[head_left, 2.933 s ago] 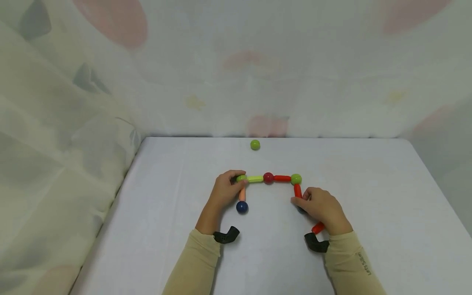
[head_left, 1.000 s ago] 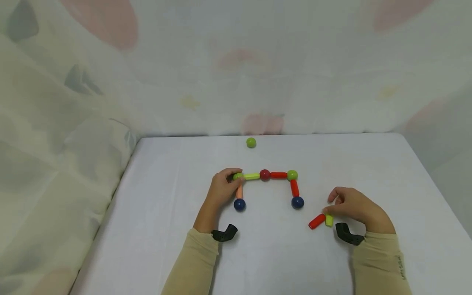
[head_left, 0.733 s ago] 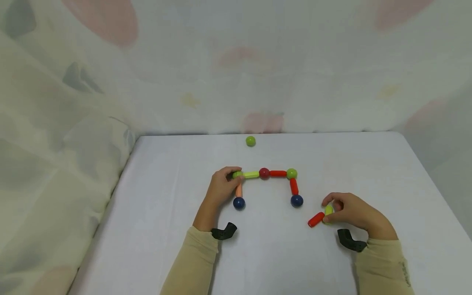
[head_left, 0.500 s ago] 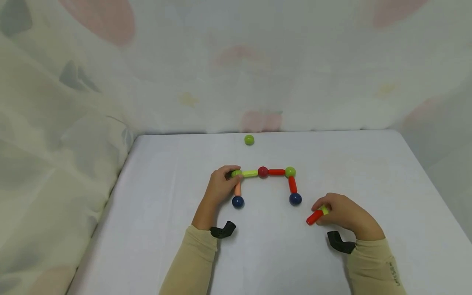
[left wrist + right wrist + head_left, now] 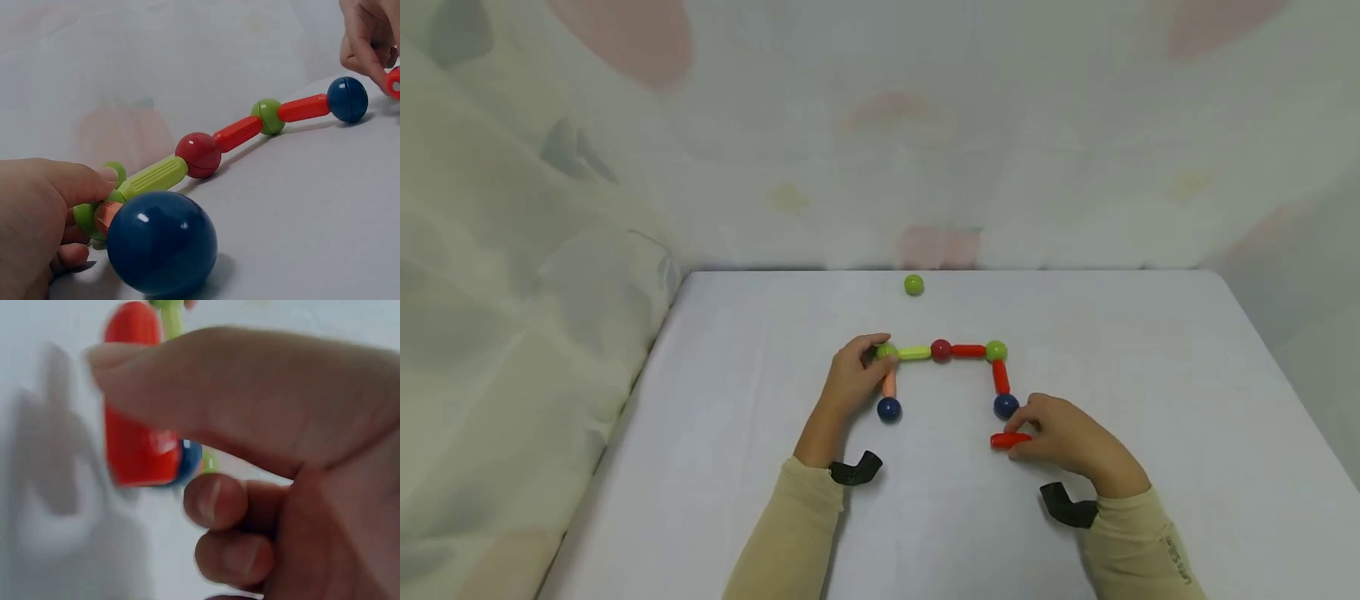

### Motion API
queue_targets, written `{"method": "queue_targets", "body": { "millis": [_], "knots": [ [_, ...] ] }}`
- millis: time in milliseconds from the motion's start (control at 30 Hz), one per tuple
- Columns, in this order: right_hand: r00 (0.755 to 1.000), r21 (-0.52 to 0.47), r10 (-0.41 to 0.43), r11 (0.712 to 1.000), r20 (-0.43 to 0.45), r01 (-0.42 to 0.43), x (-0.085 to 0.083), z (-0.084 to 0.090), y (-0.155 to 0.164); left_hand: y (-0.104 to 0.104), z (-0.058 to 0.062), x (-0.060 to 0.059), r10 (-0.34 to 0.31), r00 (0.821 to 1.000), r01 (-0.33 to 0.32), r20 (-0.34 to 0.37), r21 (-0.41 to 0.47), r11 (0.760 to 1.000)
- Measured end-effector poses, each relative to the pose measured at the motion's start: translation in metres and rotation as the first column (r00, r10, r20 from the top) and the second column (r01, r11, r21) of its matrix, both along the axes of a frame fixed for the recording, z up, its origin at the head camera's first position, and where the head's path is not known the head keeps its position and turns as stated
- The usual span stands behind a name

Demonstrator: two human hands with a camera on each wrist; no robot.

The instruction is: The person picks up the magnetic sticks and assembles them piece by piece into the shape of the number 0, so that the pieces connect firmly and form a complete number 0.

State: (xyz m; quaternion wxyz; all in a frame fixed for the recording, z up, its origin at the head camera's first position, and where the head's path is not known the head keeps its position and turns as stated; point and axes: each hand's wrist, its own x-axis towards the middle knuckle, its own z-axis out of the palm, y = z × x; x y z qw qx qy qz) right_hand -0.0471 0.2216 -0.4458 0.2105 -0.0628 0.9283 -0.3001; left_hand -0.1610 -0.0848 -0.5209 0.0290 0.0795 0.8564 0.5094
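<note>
A toy frame of magnetic rods and balls lies on the white table. My left hand (image 5: 852, 379) pinches its left green ball (image 5: 887, 351), where a lime rod (image 5: 915, 353) and an orange rod (image 5: 890, 384) meet. The orange rod ends in a blue ball (image 5: 162, 244). Along the top are a dark red ball (image 5: 942, 350), a red rod (image 5: 968, 351) and another green ball (image 5: 996, 351). From there a second red rod (image 5: 1001, 377) runs to another blue ball (image 5: 1006, 406). Just below that ball, my right hand (image 5: 1071, 437) pinches a loose red rod (image 5: 140, 453) between thumb and finger.
A loose green ball (image 5: 913, 285) sits near the table's back edge. Patterned cloth (image 5: 940, 167) hangs behind the table, and more cloth (image 5: 527, 333) drapes on the left. Dark wrist mounts (image 5: 1067, 506) are on both sleeves.
My right hand left the right blue ball, reached right to a loose red rod and a short lime piece, then came back left with the red rod. The lime piece is now out of sight.
</note>
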Motion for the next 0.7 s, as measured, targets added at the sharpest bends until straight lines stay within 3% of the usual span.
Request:
{"method": "queue_targets", "body": {
  "millis": [167,300,400,567,700],
  "knots": [
    [0.996,-0.098,0.059,0.993,-0.067,-0.065,0.001,-0.003,-0.019,-0.011,0.001,0.013,0.033,0.999,-0.033,-0.035,-0.019,0.999],
    [0.988,-0.143,0.108,0.982,-0.111,-0.124,-0.004,-0.008,-0.041,-0.031,0.001,0.026,0.076,0.996,-0.078,-0.048,-0.045,0.996],
    [0.990,-0.153,0.100,0.982,-0.097,-0.114,-0.012,-0.013,-0.058,-0.045,0.000,0.035,0.080,0.995,-0.084,-0.066,-0.047,0.995],
    [1.000,-0.171,-0.007,0.985,-0.023,0.003,-0.027,-0.022,-0.086,-0.055,-0.003,0.046,-0.007,0.995,0.007,-0.098,-0.003,1.000],
    [0.995,-0.171,-0.101,0.981,-0.019,0.096,-0.036,-0.031,-0.098,-0.049,-0.006,0.047,-0.099,0.991,0.099,-0.090,-0.003,0.995]
  ]
}}
